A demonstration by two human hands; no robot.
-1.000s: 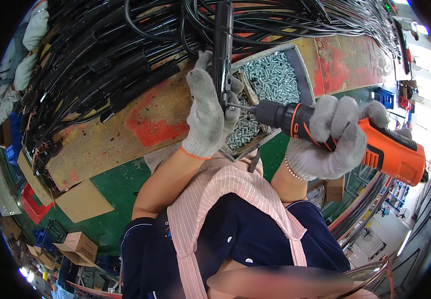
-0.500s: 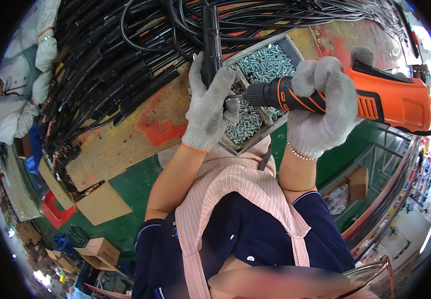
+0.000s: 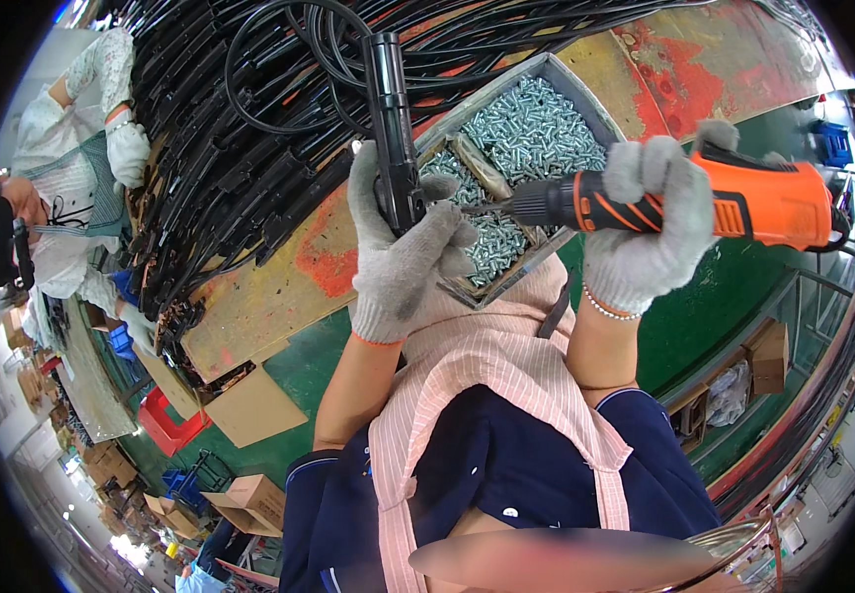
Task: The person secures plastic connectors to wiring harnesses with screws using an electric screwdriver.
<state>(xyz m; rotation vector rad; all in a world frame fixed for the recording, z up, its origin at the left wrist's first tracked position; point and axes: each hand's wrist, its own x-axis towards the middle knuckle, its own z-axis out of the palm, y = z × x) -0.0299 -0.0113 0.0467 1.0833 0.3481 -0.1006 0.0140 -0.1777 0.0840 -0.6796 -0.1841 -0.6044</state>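
One co-worker is far to the left of the screw box. Also left of the box, but closer to the wearer, are one red plastic frame, one flattened cardboard sheet and one open carton. Many black tubes are piled to the left of the box, too overlapped for an exact count, on one yellow-and-red workbench.

Just beside the box's left edge, the gloved left hand has its fingers wrapped around the lower end of one black cylindrical tube, whose other end points away from the wearer. The box shows one worn divider with silver screws on both sides, far too many to count.

Right of the box, the gloved right hand grips one orange-and-black power driver, fingers closed around its body. Its single bit reaches back over the box toward the tube's lower end; contact cannot be told. The step in hand appears to be driver work at that end; the next move calls for a steady tube and an aligned bit.
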